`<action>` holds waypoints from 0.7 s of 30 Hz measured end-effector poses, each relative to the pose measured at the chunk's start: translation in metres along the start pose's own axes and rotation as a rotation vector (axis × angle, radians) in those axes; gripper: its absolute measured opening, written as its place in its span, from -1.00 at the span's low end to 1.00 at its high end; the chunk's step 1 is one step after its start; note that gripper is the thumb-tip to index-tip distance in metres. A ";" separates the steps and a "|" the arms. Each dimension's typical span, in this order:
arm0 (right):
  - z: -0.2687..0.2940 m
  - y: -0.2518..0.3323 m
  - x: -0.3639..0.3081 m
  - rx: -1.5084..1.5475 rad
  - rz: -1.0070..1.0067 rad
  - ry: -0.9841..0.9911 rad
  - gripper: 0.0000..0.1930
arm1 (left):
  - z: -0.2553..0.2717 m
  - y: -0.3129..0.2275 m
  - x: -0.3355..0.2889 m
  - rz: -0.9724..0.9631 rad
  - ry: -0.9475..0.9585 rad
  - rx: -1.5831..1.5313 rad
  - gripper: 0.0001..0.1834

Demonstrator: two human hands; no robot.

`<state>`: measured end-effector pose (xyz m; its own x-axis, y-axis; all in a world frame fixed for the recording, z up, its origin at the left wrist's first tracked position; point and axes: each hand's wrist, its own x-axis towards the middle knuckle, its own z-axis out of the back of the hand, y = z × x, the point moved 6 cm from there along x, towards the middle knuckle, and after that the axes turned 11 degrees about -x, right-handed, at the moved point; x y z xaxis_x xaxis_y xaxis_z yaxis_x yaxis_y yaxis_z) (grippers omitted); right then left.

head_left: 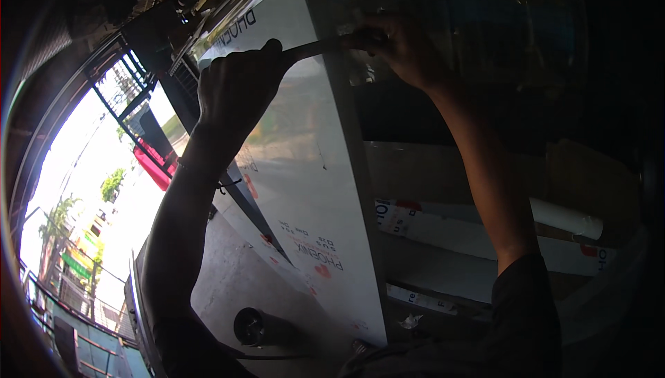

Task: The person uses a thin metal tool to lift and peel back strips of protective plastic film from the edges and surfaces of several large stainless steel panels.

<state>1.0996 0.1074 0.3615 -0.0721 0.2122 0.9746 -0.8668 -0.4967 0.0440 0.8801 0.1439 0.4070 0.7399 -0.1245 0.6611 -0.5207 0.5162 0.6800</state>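
Both my arms are raised in front of me, holding a narrow, flat, dark bar [312, 50] between them; its exact kind does not show. My left hand [241, 88] is wrapped round the bar's left end, thumb on top. My right hand [396, 47] grips the other end, with its fingertips in deep shadow. The bar crosses the upper part of a tall, pale, glossy sheet-metal panel [315, 160] with printed film on its face. I cannot tell whether the bar touches the panel's narrow side edge.
On the grey floor [222, 267] stands a round black container [249, 326]. Long printed strips [443, 229] and a white tube [568, 218] lie at the right. A crumpled scrap [410, 321] is near the panel's foot. Red cloth [154, 163] hangs by the bright opening at left.
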 end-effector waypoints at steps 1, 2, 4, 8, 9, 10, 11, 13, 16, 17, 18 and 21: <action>-0.001 0.003 -0.009 0.000 -0.004 0.005 -0.71 | -0.001 -0.008 -0.009 -0.023 0.009 0.050 -0.60; -0.005 0.004 -0.020 0.022 -0.054 0.065 -0.72 | -0.003 -0.013 -0.017 0.079 0.068 -0.022 -0.63; -0.011 0.010 -0.041 0.047 -0.104 0.126 -0.73 | -0.001 -0.028 -0.035 0.074 0.052 -0.097 -0.60; -0.014 0.023 -0.074 -0.036 -0.053 0.074 -0.77 | -0.001 -0.047 -0.060 0.062 0.146 -0.189 -0.62; -0.014 0.023 -0.079 -0.079 -0.038 0.065 -0.78 | -0.003 -0.046 -0.059 0.064 0.146 -0.193 -0.62; -0.015 0.017 -0.074 -0.082 -0.040 0.069 -0.78 | -0.004 -0.042 -0.055 0.035 0.082 -0.158 -0.64; -0.009 0.007 -0.065 -0.081 0.006 0.051 -0.78 | -0.007 -0.042 -0.047 0.003 0.012 -0.134 -0.65; -0.012 0.009 -0.022 -0.001 0.029 0.008 -0.77 | 0.003 -0.009 -0.026 0.002 0.029 0.073 -0.69; 0.004 -0.035 0.023 -0.083 0.053 -0.047 -0.77 | 0.004 0.015 0.017 0.080 0.025 0.016 -0.79; 0.006 -0.045 0.026 -0.177 0.128 -0.094 -0.76 | 0.000 0.014 0.021 0.091 0.041 0.041 -0.80; 0.004 -0.033 0.027 -0.165 0.131 -0.094 -0.76 | 0.001 0.017 0.020 0.107 0.066 0.083 -0.80; -0.003 0.009 -0.001 0.022 0.008 0.040 -0.73 | -0.003 0.001 -0.015 0.123 0.138 0.051 -0.77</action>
<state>1.0901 0.1056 0.3602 -0.0991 0.2411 0.9654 -0.8551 -0.5168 0.0413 0.8699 0.1488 0.3972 0.7191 0.0560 0.6927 -0.6290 0.4761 0.6145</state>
